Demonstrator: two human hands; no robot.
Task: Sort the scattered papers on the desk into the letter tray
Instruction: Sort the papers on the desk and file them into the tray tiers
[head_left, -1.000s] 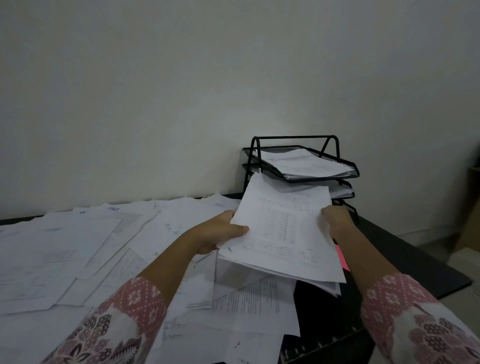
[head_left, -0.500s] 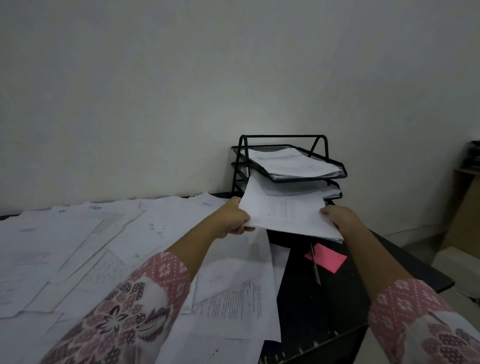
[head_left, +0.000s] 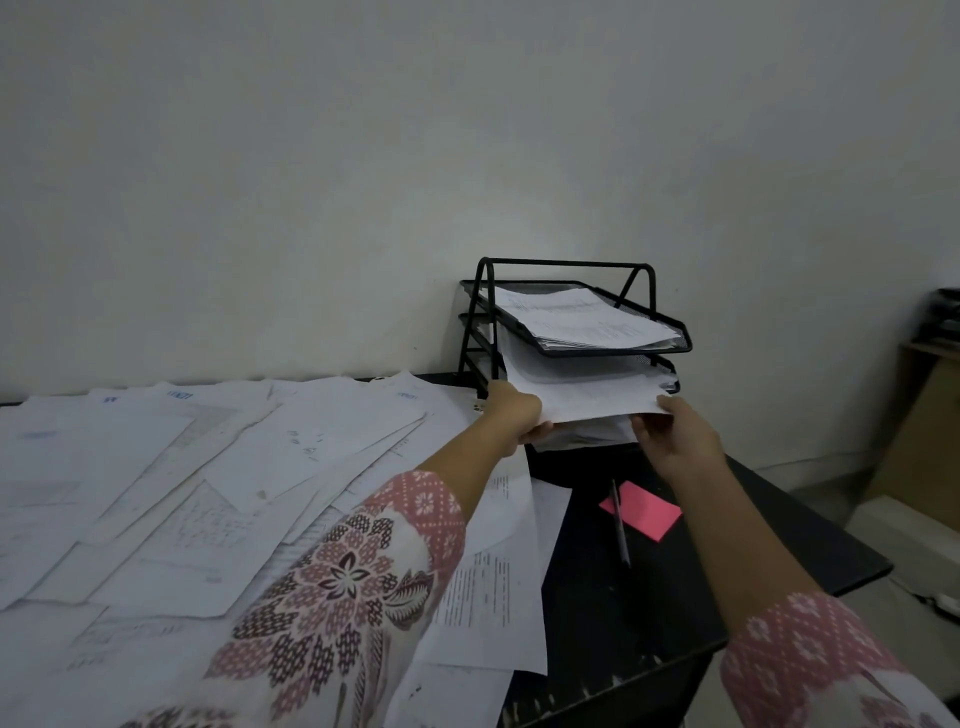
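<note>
- letter tray (head_left: 567, 264): black wire mesh, three tiers, straight ahead of both hands, against the wall (head_left: 363, 182)
- top tier, above and beyond my hands: holds a pile of printed sheets (head_left: 582, 319), slightly fanned, filling most of it
- middle tier: my stack of papers (head_left: 587, 392) is partway in, far end under the top tier, near end sticking out the front towards me
- bottom tier, just under my hands: more sheets (head_left: 587, 434) in it, mostly hidden by the stack I'm holding
- left hand (head_left: 514, 415): clamped on the stack's near left corner, fingers curled round the edge
- right hand (head_left: 675, 441): gripping the near right corner, fingertips hidden under the paper
- stack orientation: long axis runs from my hands to the wall, short near edge spans between my two hands, lying roughly flat, printed side up
- can't tell if the far end rests on the middle tier's floor
- scattered papers (head_left: 208, 467): left of my left hand and under that arm, overlapping, covering that side of the desk (head_left: 623, 597)
- pink note (head_left: 649, 514) on the bare black top, behind my right hand and nearer me, with a pen (head_left: 621, 535) lying across its left edge, pointing roughly to and from me
</note>
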